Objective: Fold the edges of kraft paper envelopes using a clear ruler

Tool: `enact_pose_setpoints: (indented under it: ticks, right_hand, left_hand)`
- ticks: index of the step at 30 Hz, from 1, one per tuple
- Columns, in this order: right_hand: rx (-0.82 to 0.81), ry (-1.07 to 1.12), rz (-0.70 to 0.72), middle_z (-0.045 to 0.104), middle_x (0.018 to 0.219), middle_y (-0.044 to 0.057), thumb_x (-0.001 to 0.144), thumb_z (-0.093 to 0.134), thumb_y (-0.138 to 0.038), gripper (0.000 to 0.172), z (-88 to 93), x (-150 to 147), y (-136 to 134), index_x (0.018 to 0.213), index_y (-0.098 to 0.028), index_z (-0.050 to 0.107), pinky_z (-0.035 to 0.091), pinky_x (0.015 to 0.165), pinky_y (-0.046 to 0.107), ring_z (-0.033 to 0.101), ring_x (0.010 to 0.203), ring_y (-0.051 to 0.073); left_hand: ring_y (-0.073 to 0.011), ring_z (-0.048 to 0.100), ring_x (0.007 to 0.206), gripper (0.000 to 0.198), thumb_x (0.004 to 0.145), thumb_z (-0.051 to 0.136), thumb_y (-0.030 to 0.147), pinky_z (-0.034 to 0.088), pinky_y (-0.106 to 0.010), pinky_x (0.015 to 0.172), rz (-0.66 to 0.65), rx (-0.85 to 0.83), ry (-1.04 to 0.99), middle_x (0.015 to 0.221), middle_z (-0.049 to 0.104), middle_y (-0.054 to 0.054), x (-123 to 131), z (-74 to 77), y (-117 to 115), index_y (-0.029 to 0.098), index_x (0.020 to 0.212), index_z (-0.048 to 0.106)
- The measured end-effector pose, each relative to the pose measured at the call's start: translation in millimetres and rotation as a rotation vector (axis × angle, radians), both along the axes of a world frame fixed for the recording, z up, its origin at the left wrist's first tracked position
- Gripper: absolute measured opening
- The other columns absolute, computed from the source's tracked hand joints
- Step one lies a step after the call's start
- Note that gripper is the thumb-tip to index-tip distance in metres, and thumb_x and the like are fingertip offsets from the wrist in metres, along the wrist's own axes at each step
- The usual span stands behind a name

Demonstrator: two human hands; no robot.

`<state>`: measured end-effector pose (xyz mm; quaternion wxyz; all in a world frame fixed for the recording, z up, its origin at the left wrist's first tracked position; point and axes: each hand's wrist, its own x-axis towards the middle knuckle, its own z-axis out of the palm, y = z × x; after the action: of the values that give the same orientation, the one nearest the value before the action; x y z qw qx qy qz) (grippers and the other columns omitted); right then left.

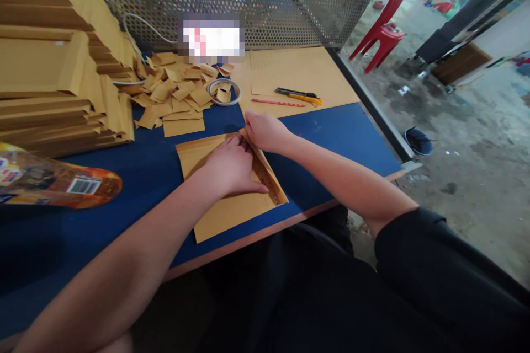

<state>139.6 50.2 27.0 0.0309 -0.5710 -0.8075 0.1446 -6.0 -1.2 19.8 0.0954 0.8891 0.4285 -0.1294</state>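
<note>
A sheet of brown kraft paper (223,212) lies on the blue table in front of me, its right side lifted in a fold. My left hand (232,165) rests flat on the sheet with the thumb spread out toward a ruler (269,185), which lies along the fold and is partly covered. At the fold's far end, my right hand (266,131) is closed, pinching the paper's raised edge; its fingertips are partly hidden.
Stacks of folded brown paper (41,66) rise at the left, behind a plastic food package (62,176). Small paper scraps (178,88) and a tape roll (224,92) lie beyond the sheet. A pencil (278,102) and cutter knives (298,94) rest on larger paper (306,69).
</note>
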Motion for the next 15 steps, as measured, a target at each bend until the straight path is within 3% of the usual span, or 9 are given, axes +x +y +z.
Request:
enact_pose_setpoints:
  ticks: [3, 7, 12, 15]
  right_hand:
    - [0.01, 0.001, 0.01, 0.079, 0.114, 0.018, 0.109, 0.047, -0.017, 0.022, -1.3, 2, -2, 0.121, -0.014, 0.066, 0.044, 0.075, 0.036, 0.074, 0.1, 0.031]
    - [-0.009, 0.021, -0.003, 0.079, 0.113, 0.017, 0.109, 0.051, -0.018, 0.019, -1.6, 3, -12, 0.121, -0.014, 0.066, 0.045, 0.075, 0.035, 0.074, 0.101, 0.031]
    - [-0.05, 0.017, -0.023, 0.08, 0.115, 0.02, 0.111, 0.045, -0.019, 0.025, 1.0, 5, -29, 0.125, -0.013, 0.064, 0.043, 0.068, 0.035, 0.074, 0.096, 0.031]
    - [-0.077, 0.009, -0.037, 0.08, 0.114, 0.021, 0.112, 0.043, -0.02, 0.026, 4.0, 6, -41, 0.128, -0.013, 0.062, 0.041, 0.064, 0.034, 0.074, 0.09, 0.03]
  left_hand:
    - [-0.0505, 0.05, 0.148, 0.108, 0.069, 0.071, 0.089, 0.033, -0.052, 0.127, 0.003, -0.005, -0.053, 0.145, 0.072, -0.026, 0, -1.8, 1, 0.008, 0.139, 0.074]
    - [-0.0458, 0.056, 0.139, 0.094, 0.074, 0.066, 0.09, 0.039, -0.048, 0.121, -0.041, 0.045, 0.053, 0.134, 0.078, -0.02, 1, 3.8, 0, 0.016, 0.13, 0.08]
    - [-0.0434, 0.056, 0.143, 0.097, 0.079, 0.065, 0.085, 0.039, -0.044, 0.124, -0.049, 0.058, 0.074, 0.141, 0.075, -0.023, 2, 8.5, -1, 0.007, 0.136, 0.076]
    - [-0.0427, 0.056, 0.144, 0.096, 0.076, 0.066, 0.083, 0.037, -0.045, 0.126, -0.046, 0.057, 0.086, 0.141, 0.075, -0.021, 2, 4.4, 1, 0.011, 0.138, 0.075]
